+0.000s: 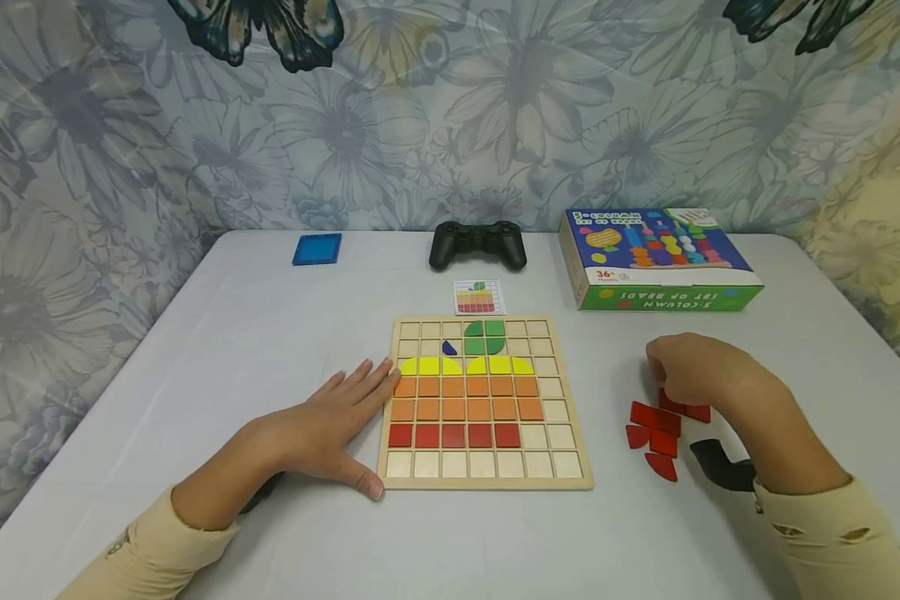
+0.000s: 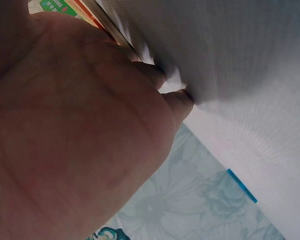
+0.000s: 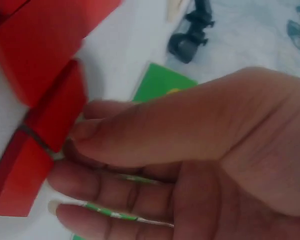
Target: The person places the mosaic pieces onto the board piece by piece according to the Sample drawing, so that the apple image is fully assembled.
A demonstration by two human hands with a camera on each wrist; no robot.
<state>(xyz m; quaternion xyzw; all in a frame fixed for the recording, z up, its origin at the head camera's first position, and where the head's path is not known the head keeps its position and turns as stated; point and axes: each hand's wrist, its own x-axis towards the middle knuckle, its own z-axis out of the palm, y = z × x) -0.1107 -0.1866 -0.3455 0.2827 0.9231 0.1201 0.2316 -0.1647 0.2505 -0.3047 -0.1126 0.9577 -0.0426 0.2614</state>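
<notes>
My left hand [image 1: 326, 429] lies spread beside the wooden grid board [image 1: 487, 483], with fingertips and thumb right at its left edge. In the left wrist view the palm hides most of the board. Filling parts of the grid are green pieces [image 1: 484, 337], yellow pieces [image 1: 429, 366], orange squares [image 1: 453, 409] and a row of red squares [image 1: 453, 436]. At the right, my right hand [image 1: 690, 367] reaches down at loose red pieces [image 1: 656, 418]. The right wrist view puts thumb and fingertips close beside a red block [image 3: 57, 112], nothing visible between them.
A small picture card [image 1: 479, 297] lies behind the board, and a black game controller [image 1: 477, 243] behind that. A blue square case [image 1: 317, 249] is at the back left; a colourful box [image 1: 656, 260] stands at the back right. One blue piece [image 1: 449, 347] sits on the grid.
</notes>
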